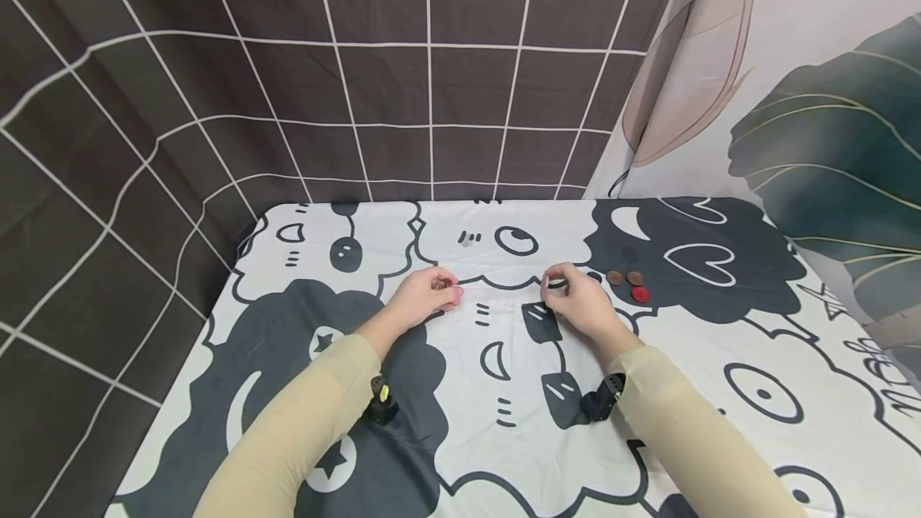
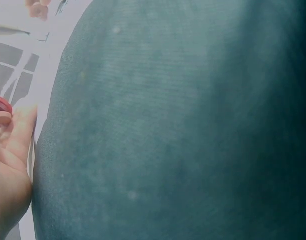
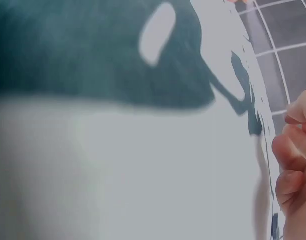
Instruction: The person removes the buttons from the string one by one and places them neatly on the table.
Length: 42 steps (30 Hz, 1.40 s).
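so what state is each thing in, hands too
Left hand: pinching red piece
Red piece: held, partly hidden
Right hand: fingers curled, grip unclear
Brown discs: two, flat on cloth
Red disc: flat, beside them
Cloth: spread, slightly creased
Curtain: hanging
Wrist cameras: worn at the cuffs

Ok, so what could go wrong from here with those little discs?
The small red piece held in the left hand might slip and drop onto the patterned cloth. The right hand is close to the two brown discs and the red disc, so it could knock them. The brown discs lie on a dark patch, so they may be overlooked.
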Each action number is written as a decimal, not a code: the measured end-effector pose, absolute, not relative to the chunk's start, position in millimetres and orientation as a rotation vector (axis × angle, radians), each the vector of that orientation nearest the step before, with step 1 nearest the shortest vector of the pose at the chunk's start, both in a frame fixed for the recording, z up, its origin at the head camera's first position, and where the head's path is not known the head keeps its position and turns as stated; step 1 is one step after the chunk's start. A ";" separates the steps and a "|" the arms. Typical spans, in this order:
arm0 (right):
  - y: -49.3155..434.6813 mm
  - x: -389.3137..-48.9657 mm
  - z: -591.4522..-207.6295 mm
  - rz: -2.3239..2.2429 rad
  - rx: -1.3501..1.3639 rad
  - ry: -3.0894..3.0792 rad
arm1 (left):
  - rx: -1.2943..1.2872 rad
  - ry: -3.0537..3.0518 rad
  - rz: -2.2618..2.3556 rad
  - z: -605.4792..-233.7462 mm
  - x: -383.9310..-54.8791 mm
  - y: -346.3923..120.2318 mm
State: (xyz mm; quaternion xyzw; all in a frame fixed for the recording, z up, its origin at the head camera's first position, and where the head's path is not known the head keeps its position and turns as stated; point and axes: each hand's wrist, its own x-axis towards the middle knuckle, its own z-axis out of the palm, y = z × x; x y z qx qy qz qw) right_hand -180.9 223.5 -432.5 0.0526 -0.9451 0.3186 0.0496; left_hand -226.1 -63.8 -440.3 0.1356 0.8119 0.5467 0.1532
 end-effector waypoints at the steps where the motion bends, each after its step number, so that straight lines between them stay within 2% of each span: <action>1: 225.3 -180.4 -432.3 0.978 0.149 -2.877 | 0.388 2.327 1.568 -440.1 -226.1 -63.7; 28: 267.6 -171.7 -435.0 1.078 0.101 -2.774 | 0.419 2.366 1.534 -443.8 -228.7 -63.7; 42: 293.9 -161.3 -436.4 0.931 0.031 -2.808 | 0.404 2.375 1.525 -441.8 -227.8 -64.4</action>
